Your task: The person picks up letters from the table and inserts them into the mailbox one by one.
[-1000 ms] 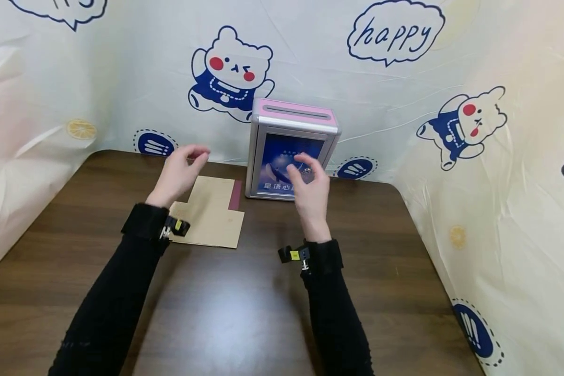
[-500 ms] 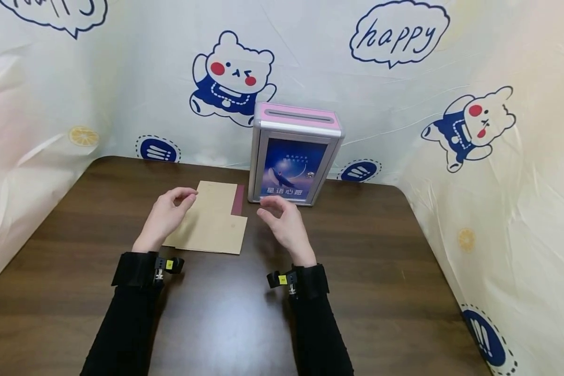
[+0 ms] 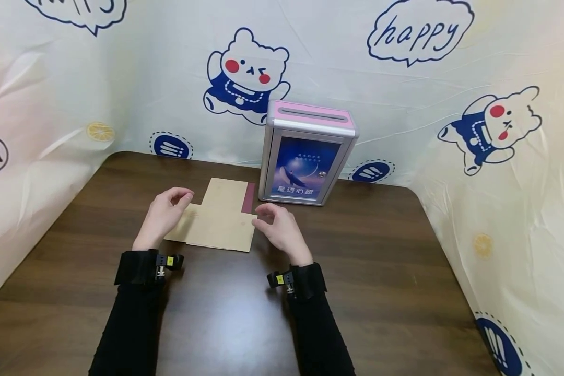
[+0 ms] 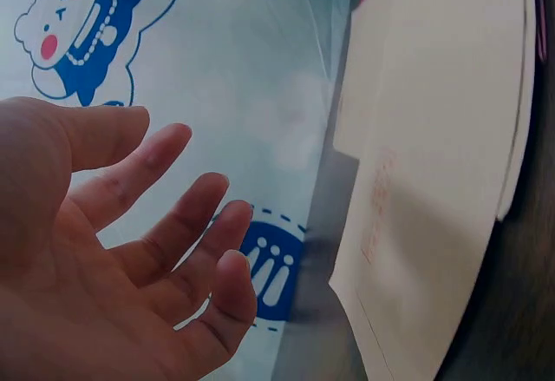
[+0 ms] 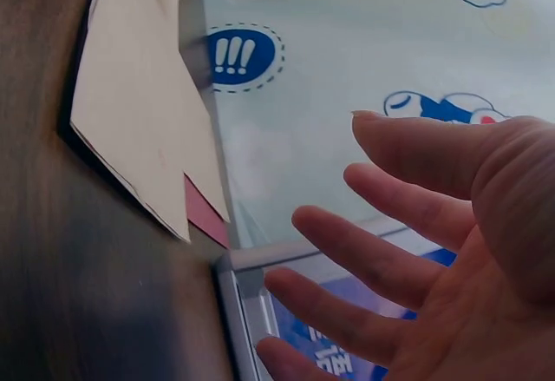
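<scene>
While the right hand [image 3: 282, 230] was up across the front of the slotted box [image 3: 298, 172] a second ago, it now hovers lower, on the near side of that box, just beside a corner of the tan papers [image 3: 221, 224]. The left hand [image 3: 162, 216] has come down too, and hangs by the papers' other end, well to the left of the box. From where I stand, each grip is released: the fingers bend loosely with nothing between them. The papers lie flat and overlapping on the bench [image 3: 380, 261], in front of the box and to its left; a maroon piece [image 3: 248, 198] shows along the edge nearest the box, and faint red print marks the end away from it. I take the lowered hands to mean that attention has gone from the box to the papers, with none picked up so far. The box itself stands upright before the printed cloth [image 3: 404, 104], slot uncovered.
</scene>
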A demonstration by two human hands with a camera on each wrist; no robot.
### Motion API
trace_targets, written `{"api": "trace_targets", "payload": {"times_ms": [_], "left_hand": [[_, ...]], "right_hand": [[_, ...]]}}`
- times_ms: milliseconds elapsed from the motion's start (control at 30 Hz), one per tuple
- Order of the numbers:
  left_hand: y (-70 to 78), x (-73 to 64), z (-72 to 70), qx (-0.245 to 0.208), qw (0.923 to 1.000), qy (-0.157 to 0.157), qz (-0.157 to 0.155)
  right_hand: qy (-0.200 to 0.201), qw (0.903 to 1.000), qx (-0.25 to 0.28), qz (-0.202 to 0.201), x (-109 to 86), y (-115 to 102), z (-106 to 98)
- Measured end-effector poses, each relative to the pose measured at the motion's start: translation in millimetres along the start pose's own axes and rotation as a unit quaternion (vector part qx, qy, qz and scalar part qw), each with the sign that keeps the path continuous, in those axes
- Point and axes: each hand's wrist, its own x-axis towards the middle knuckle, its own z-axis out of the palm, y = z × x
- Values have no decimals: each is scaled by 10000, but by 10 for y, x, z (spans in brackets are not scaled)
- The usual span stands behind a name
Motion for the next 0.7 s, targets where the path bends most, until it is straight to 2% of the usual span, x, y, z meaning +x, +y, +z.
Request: {"api": "trace_targets", "payload": {"times_ms": [200,367,500,700], "left_hand": [[-34,3,5,313,9995,-10,-8],[-25,5,34,494,9987,-120,54],[-23,6,68,486,9985,-223,89],[-8,45,141,525,9981,-218,240]], "right_hand": [[-5,9972,-720,211,96,25,186],[-71,9882,-1447,492,155,58,335],[-215,9818,-1816,510,180,74,426],[-377,9718,-2269,529,200,92,475]]}}
